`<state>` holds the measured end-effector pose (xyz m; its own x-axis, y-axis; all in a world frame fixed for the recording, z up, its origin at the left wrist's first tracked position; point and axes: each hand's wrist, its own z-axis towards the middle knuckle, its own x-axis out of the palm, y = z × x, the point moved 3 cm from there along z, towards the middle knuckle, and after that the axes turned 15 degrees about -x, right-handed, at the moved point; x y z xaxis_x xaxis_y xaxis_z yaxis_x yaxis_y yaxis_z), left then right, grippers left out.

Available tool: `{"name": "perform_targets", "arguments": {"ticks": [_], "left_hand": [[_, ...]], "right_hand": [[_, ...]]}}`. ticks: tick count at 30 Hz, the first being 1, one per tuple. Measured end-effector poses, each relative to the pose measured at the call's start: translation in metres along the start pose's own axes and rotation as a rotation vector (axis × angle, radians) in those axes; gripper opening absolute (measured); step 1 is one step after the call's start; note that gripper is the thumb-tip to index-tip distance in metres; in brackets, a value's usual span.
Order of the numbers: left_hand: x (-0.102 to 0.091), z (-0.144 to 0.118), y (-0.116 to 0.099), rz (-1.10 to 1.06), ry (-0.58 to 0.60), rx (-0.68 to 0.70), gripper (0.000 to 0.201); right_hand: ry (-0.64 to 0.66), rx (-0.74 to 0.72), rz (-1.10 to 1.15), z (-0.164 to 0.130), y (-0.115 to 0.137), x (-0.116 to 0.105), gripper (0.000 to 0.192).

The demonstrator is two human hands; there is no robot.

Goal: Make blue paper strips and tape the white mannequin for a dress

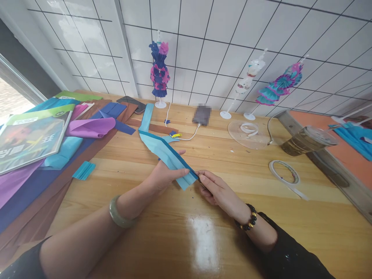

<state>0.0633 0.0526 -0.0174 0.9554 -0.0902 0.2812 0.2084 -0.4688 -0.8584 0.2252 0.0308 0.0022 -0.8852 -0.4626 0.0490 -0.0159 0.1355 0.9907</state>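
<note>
A long light-blue crepe paper strip (165,151), with a darker blue band along its upper edge, slants across the middle of the table. My left hand (164,174) holds it near its lower end, thumb on top and fingers underneath. At that end, my right hand (216,190) is closed, its fingertips touching the tip of the dark blue band. A thin dark thing shows under those fingers; its kind is mostly hidden. Beyond the strip's far end stands another light-blue piece (147,117).
Colored paper sheets (93,126) and a magazine (35,135) cover the left. A small teal paper piece (83,170) lies nearby. Paper-dressed figures (159,73) stand by the tiled wall. Rightward are a tape roll (271,170), a clear disc (235,133) and a tilted cup (308,141).
</note>
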Motion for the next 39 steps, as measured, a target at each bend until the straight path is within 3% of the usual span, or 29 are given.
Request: {"name": "perform_targets", "arguments": {"ticks": [39], "left_hand": [[0.0074,-0.002,0.0022,0.197,-0.005,0.003,0.078]], "right_hand": [[-0.035,-0.011,0.058,0.0014,-0.0025,0.0068,0.035]]}}
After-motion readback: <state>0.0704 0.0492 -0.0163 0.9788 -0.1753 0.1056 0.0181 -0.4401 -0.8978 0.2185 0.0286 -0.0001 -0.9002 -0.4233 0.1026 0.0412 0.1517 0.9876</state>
